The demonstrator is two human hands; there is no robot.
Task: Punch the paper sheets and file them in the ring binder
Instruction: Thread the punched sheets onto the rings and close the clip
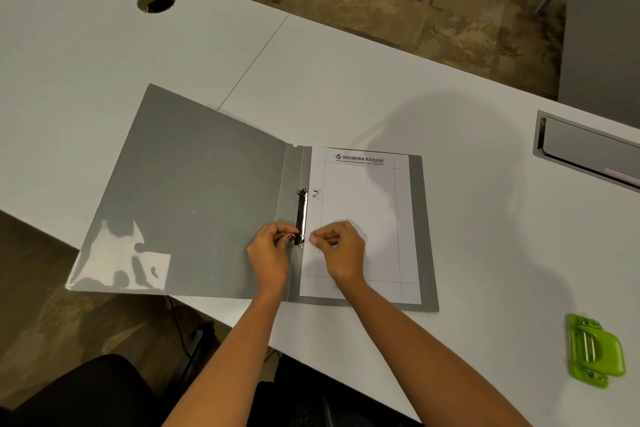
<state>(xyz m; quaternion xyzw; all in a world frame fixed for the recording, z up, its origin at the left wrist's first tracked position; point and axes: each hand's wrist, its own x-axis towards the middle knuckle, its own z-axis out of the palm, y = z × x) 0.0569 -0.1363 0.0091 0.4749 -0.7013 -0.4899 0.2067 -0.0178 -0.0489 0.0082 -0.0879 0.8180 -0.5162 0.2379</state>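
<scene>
Paper (367, 204) lay on the right-hand cover of the open binder (207, 191), its letterhead at the far end and its left edge tucked against the ring clip (302, 211) on the spine. That was where it needed to be, I thought: holes over the prongs, so the rings could be shut over it. At the far ring a bent prong showed above the sheet, apart from its mate, so the rings looked open to me. The binder was spread flat on the tabletop (346, 87), front cover lying out to the left with its clear pocket (131, 263) catching the light. That left the spine bare for both hands.

The left grip (273, 250) sat on the spine side of the near ring, fingers curled in tight, with thumb and fingertips pinched on the near end of the ring clip. The right grip (341, 246) rested on the sheet opposite, likewise nearly closed. Its thumb and forefinger pinched the clip's small near prong, which stood up through the paper. The two were just apart, with the clip between them. I took it they were set to press the halves of the ring together, though I could not tell how firmly either had the metal.

Off to the right, near the tabletop's near edge and well apart from the binder, lay the green punch (594, 350), with no hand on it.
</scene>
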